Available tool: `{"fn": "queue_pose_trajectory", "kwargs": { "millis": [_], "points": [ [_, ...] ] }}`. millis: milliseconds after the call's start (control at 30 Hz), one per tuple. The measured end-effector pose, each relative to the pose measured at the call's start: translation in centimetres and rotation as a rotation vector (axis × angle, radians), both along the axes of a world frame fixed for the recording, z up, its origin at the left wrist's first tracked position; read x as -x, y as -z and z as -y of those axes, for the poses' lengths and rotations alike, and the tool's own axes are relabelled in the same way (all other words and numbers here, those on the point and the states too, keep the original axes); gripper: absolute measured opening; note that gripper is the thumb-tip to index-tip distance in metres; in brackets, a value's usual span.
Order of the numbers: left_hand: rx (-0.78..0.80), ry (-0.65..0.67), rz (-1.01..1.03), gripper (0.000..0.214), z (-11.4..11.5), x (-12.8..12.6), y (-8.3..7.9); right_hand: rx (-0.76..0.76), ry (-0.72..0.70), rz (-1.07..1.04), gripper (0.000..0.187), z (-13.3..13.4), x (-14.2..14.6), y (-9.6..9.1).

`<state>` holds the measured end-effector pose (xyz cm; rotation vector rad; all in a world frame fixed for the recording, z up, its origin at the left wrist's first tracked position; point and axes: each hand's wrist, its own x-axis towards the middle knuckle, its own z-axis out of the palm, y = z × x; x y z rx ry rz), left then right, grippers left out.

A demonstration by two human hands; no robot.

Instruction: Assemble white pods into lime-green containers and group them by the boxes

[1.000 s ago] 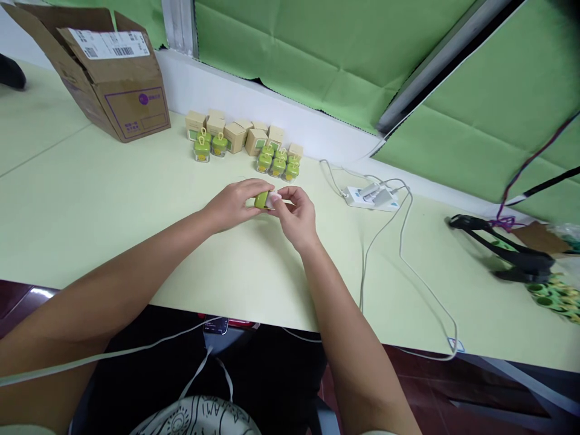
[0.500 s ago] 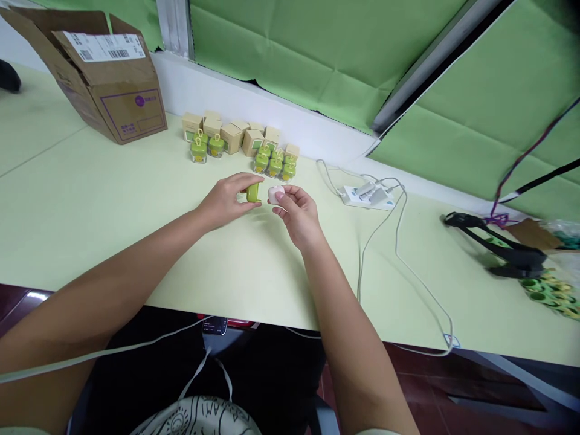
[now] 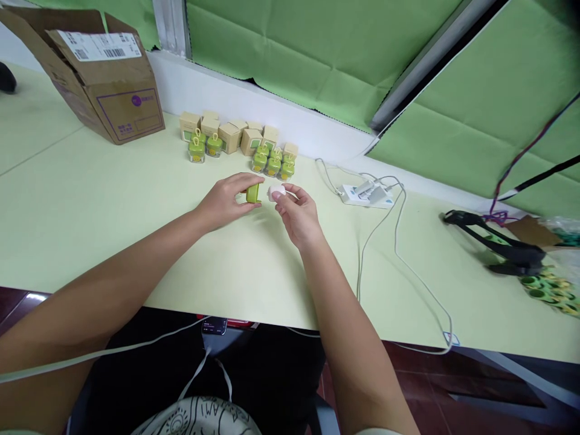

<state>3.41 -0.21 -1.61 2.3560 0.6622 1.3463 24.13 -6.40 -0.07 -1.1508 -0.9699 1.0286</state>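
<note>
Above the table my left hand [image 3: 229, 199] pinches a green lid [image 3: 252, 193] between thumb and fingers, its open side turned to the right. My right hand [image 3: 296, 211] grips a small white rounded piece [image 3: 275, 192] by thumb and fingertips, just right of the lid with a narrow gap between. What exactly the white piece is, I cannot tell. Behind the hands stand several small clear jars with green lids and loops: one group [image 3: 273, 164] straight ahead and another [image 3: 197, 149] farther left.
Several small cardboard boxes [image 3: 230, 138] line the wall behind the jars. A large open carton [image 3: 122, 103] stands at the back left. A power strip [image 3: 367, 196] with trailing white cables lies right of centre. Farther right are a black stand-like object [image 3: 502, 244] and green-yellow parts [image 3: 550, 291].
Both hands stay almost still. The white piece has turned slightly in my right fingers, and the whole view has shifted a little.
</note>
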Motion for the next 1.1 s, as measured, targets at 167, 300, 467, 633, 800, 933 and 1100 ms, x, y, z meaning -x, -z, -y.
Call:
{"fn": "queue_pose_trajectory", "kwargs": {
  "millis": [167,300,467,633,800,933,1100],
  "points": [
    [-0.087,0.000,-0.004,0.041,0.2,-0.1,-0.1,-0.035,-0.031,0.068,0.062,0.4,0.6,-0.2],
    [-0.098,0.019,-0.017,0.040,0.3,0.0,-0.1,-0.123,-0.064,0.110,0.059,0.6,1.1,0.0],
    [-0.094,0.046,-0.032,0.043,0.0,0.1,0.5,-0.202,-0.089,0.199,0.057,0.4,1.2,0.8],
    [-0.130,0.066,-0.027,0.044,0.1,0.0,0.6,-0.256,-0.092,0.279,0.054,0.3,1.0,1.2],
    [-0.100,0.080,-0.044,0.043,0.2,0.0,0.5,-0.262,-0.113,0.349,0.051,0.5,0.7,0.8],
    [-0.058,0.075,-0.064,0.042,0.3,0.0,0.5,-0.241,-0.136,0.346,0.050,0.3,0.5,0.9],
    [-0.027,0.079,-0.054,0.042,0.3,0.0,0.5,-0.184,-0.159,0.299,0.055,0.3,0.6,0.9]
  ]
}}
